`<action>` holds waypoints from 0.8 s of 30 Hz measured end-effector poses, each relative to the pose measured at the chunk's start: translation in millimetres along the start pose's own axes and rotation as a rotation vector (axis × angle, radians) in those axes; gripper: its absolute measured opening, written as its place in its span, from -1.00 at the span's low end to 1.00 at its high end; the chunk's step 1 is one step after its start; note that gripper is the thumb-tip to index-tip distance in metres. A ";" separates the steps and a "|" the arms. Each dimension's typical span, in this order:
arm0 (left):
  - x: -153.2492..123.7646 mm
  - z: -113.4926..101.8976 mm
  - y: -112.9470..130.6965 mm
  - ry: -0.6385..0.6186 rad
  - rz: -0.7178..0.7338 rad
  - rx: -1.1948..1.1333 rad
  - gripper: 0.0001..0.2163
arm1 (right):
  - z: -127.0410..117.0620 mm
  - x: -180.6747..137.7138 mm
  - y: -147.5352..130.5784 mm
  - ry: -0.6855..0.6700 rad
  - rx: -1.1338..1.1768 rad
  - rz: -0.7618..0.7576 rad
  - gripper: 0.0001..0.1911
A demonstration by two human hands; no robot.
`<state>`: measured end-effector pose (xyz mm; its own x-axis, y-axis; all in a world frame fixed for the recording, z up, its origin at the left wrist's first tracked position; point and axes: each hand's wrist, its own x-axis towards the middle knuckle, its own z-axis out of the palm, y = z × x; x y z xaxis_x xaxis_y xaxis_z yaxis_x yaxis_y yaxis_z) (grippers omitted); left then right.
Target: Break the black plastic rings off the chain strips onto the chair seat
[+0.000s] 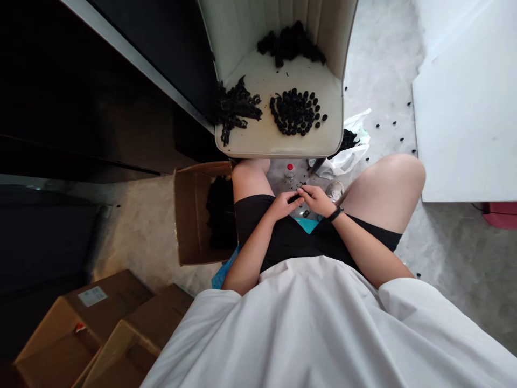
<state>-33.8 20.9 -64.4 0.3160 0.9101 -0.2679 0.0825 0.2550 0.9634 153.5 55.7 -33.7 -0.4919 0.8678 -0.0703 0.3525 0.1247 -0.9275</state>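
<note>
I sit with my knees apart and both hands together between them. My left hand (285, 205) and my right hand (317, 199) are closed, pinching a small black piece (298, 197) between their fingertips. A black watch is on my right wrist. In front of me stands a cream chair (262, 143). On its seat lie a pile of small round black parts (297, 111), a heap of black strips (236, 108) at the left edge, and another black heap (291, 43) against the backrest.
An open cardboard box (194, 215) with black material stands by my left knee. A clear bottle with a red cap (289, 171) and a white plastic bag (349, 148) sit under the chair. Black parts dot the floor. Cardboard boxes (100, 323) lie lower left; a white panel (468, 108) lies right.
</note>
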 end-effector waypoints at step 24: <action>-13.3 -9.0 16.4 -0.044 0.091 -0.169 -0.35 | 31.6 -8.7 -21.0 0.052 0.903 0.264 -0.36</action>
<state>-45.2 15.9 -45.0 0.3559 0.9179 -0.1756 -0.1068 0.2266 0.9681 125.2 30.4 -25.2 -0.4400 0.8382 -0.3223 -0.3140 -0.4798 -0.8192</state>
